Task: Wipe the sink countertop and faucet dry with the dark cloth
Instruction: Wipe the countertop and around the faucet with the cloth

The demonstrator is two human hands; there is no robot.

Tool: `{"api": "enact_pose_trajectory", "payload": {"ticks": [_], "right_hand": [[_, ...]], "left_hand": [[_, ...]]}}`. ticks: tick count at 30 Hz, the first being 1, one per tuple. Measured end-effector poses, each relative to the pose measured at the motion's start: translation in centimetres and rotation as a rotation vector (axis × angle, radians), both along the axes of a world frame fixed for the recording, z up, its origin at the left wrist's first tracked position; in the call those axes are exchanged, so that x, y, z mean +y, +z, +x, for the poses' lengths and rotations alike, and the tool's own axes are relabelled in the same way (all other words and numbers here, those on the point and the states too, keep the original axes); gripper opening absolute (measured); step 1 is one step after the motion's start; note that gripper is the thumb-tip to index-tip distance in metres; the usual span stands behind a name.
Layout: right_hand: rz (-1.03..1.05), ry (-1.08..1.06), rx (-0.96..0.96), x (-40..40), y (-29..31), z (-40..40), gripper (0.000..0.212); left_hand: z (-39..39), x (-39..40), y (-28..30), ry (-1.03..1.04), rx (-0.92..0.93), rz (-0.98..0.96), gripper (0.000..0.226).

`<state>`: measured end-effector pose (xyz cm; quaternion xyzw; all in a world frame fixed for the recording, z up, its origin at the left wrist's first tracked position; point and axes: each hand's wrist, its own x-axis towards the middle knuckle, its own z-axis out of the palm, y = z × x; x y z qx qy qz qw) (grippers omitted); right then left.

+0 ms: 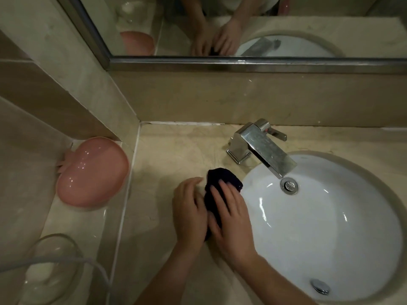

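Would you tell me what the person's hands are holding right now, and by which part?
The dark cloth lies on the countertop. The right hand presses flat on its near half; the left hand rests against its left edge.

I see the dark cloth point(223, 180) bunched on the beige countertop point(176, 150), at eight o'clock from the chrome faucet point(259, 146).
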<state>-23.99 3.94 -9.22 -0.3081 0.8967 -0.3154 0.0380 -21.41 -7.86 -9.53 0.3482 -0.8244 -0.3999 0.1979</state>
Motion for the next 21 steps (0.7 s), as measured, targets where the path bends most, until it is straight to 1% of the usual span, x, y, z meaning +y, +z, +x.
{"api": "enact_pose_trajectory", "payload": {"ticks": [2,3,4,7,10,11,12,14,15,16,17,18,20,21], "right_hand": [[0.186,0.095,0.052,-1.3,-0.6,-2.3,0.058],[0.238,0.104,0.052,-1.3,-1.2,-3.1,0.06],[0.259,0.077,0.042,-0.9,-1.7,-3.7,0.061],[0.187,-0.176,-0.005,0.9,-2.3,-5.4,0.058],[0.141,-0.281,-0.001,0.9,-2.0,-8.5,0.046],[0.113,-0.343,-0.048,0.9,-2.0,-10.0,0.041],[0.07,-0.415,-0.139,0.9,-1.9,-11.5,0.043],[-0.024,-0.52,-0.261,0.8,-1.9,-13.1,0.063],[0.0,-0.549,-0.286,0.3,-1.7,-12.9,0.064],[0.011,-0.584,-0.313,0.0,-1.3,-12.1,0.056],[0.073,-0.565,-0.213,-0.6,-1.1,-10.7,0.048],[0.102,-0.512,-0.102,-1.4,-1.0,-9.0,0.044],[0.215,-0.325,0.097,-1.6,-2.1,-6.4,0.046],[0.239,-0.239,0.105,-1.0,-2.5,-6.5,0.047]], "left_hand": [[0.5,-0.3,-1.3,0.137,-0.012,0.053,0.033],[0.7,-0.3,-1.7,0.148,-0.011,0.045,0.034],[0.8,-0.3,-1.8,0.11,-0.015,0.007,0.036],[0.5,0.3,-2.2,-0.049,-0.058,-0.139,0.04],[0.1,0.4,-2.3,-0.043,-0.11,-0.166,0.04],[0.1,0.4,-2.3,-0.04,-0.11,-0.16,0.04],[0.1,0.4,-2.3,-0.042,-0.104,-0.155,0.04],[0.2,0.4,-2.4,-0.046,-0.108,-0.149,0.041],[0.1,0.4,-2.3,-0.046,-0.118,-0.148,0.041],[0.0,0.4,-2.3,-0.048,-0.127,-0.145,0.041],[0.0,0.4,-2.2,-0.051,-0.135,-0.142,0.041],[0.0,0.4,-2.1,-0.054,-0.14,-0.141,0.041],[0.0,0.3,-2.1,-0.053,-0.141,-0.134,0.042],[0.1,0.2,-2.1,-0.051,-0.136,-0.13,0.042]]}}
